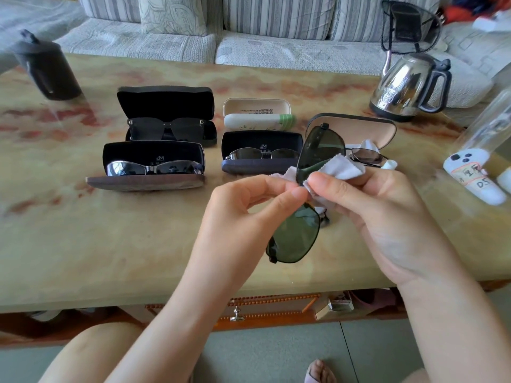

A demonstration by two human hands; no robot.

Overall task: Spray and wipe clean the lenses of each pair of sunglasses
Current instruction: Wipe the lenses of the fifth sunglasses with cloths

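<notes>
Both hands pinch: the left hand (249, 200) steadies the green sunglasses (307, 194) so the right hand (367, 200) can rub the cloth (343, 168) over a lens.

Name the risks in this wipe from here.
1. The sunglasses hang over the hard table, held only by fingertip pinches of the left hand and right hand; a slip could drop them.
2. Bare left fingertips sit close to the lens under the cloth and may smudge it.
</notes>
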